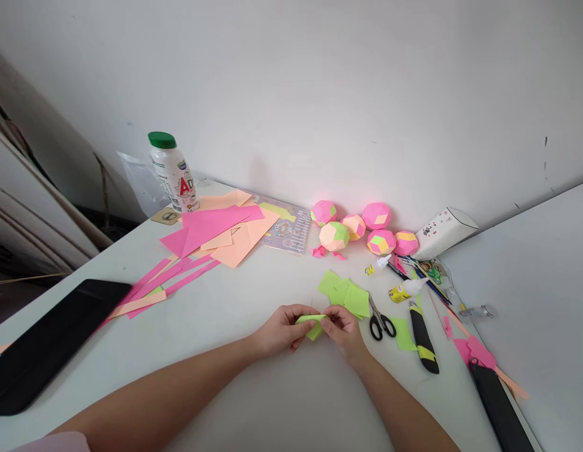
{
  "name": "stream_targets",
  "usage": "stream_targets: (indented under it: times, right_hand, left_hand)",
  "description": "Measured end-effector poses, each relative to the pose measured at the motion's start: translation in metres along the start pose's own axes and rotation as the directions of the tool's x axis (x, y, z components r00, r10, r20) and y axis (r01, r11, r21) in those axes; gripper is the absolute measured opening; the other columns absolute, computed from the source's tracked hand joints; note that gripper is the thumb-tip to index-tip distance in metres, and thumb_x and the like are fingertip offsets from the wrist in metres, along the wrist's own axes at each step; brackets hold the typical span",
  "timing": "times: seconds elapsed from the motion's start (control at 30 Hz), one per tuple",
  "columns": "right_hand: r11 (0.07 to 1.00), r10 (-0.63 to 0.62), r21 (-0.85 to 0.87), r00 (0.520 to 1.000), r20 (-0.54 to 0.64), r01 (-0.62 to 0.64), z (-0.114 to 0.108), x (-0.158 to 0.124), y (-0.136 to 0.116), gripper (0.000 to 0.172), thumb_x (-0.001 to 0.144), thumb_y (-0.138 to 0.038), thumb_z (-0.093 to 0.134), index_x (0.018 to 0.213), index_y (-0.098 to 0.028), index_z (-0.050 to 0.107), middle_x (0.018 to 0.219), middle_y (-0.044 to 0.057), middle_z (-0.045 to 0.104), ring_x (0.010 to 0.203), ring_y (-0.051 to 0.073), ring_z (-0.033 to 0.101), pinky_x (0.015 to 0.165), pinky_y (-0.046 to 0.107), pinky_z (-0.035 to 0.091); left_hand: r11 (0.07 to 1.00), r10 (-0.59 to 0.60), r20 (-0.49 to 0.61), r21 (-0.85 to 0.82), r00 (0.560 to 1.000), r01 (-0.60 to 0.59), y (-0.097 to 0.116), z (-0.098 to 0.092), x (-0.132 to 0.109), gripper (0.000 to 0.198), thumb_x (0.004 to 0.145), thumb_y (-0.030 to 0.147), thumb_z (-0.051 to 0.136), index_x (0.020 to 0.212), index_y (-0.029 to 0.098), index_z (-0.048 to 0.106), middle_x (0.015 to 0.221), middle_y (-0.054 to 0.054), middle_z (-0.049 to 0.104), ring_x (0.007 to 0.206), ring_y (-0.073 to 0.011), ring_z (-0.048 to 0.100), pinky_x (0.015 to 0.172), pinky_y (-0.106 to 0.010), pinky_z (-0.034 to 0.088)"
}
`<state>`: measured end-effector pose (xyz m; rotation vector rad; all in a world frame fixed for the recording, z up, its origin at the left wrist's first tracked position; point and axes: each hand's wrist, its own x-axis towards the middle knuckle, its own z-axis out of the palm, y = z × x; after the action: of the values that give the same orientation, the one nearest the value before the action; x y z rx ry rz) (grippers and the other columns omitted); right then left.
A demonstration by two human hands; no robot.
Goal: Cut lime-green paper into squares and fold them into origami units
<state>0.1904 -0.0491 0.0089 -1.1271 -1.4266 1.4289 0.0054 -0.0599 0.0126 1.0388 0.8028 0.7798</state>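
Observation:
Between both hands, above the near part of the white table (216,376), is a piece of lime-green paper (314,331), partly folded over. My left hand (284,326) pinches its left end, thumb in front. At its right end my right hand (342,331) grips it the same way. Part of the paper is hidden behind the fingers. Just beyond the hands lie several green paper squares (343,294), loosely overlapping. Black-handled scissors (382,323) rest right of my right hand, beside another green square (403,334).
Several faceted paper balls (376,215) sit against the wall. Glue bottles (402,290) and a black-and-yellow utility knife (423,339) lie to the right. Pink and orange sheets (211,229), a white bottle (173,176) and a black flat object (56,345) occupy the left.

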Motion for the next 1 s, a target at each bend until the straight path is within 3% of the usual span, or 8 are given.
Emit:
stream_targets:
  times: [0.43,1.0]
  right_hand:
    - [1.0,0.02,0.003,1.0,-0.004,-0.02,-0.003,0.001,0.003,0.022,0.071,-0.04,0.071,0.074,-0.019,0.063,0.06,-0.003,0.049,0.051,0.01,0.039,0.045,0.022,0.034]
    - [0.998,0.054,0.04,0.998,-0.042,-0.052,-0.001,0.002,-0.001,0.022,0.068,-0.04,0.073,0.074,-0.02,0.066,0.058,-0.003,0.051,0.05,0.01,0.041,0.045,0.023,0.036]
  left_hand:
    - [0.997,0.028,0.034,0.076,0.999,-0.031,0.003,0.004,-0.004,0.044,0.08,0.049,0.057,0.106,0.015,0.066,0.048,0.006,0.046,0.037,-0.0067,0.04,0.041,-0.021,0.036]
    - [0.995,0.049,-0.01,0.083,0.999,-0.048,-0.004,0.002,-0.002,0.044,0.08,0.046,0.059,0.114,0.017,0.062,0.047,0.005,0.051,0.042,-0.0107,0.048,0.053,-0.026,0.044]
